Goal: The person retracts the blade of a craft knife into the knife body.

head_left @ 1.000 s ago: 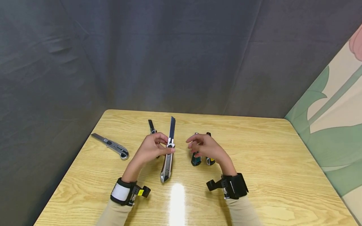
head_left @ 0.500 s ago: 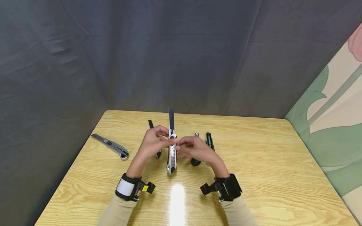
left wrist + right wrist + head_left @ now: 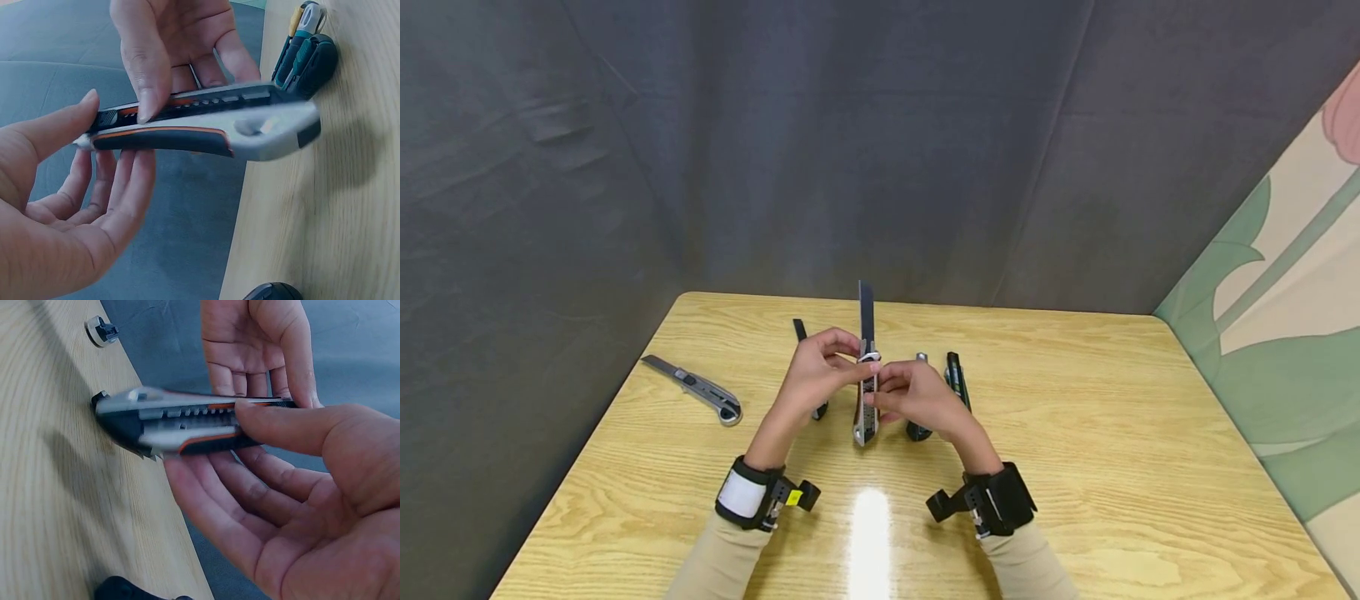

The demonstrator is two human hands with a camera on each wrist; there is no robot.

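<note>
A silver and black utility knife with orange trim [image 3: 250,128] is held up above the table, its long dark blade [image 3: 867,312] pointing away in the head view. The left hand [image 3: 816,375] pinches it near the blade end, thumb on the slider side. Lower on the handle, the right hand [image 3: 925,400] grips it between thumb and fingers; in the right wrist view its thumb lies across the knife body [image 3: 187,419]. Both wrist views show the fingers of each hand curved beneath or behind the handle.
On the wooden table [image 3: 1112,433], a grey knife [image 3: 703,392] lies at the left. Behind the left hand is a dark knife [image 3: 801,329], partly hidden. Two green-black cutters lie by the right hand, one [image 3: 955,375] farther right. A dark curtain [image 3: 880,150] hangs behind.
The right hand has moved left from above the green cutters and taken hold of the knife. The left hand has carried the knife slightly up and to the right.
</note>
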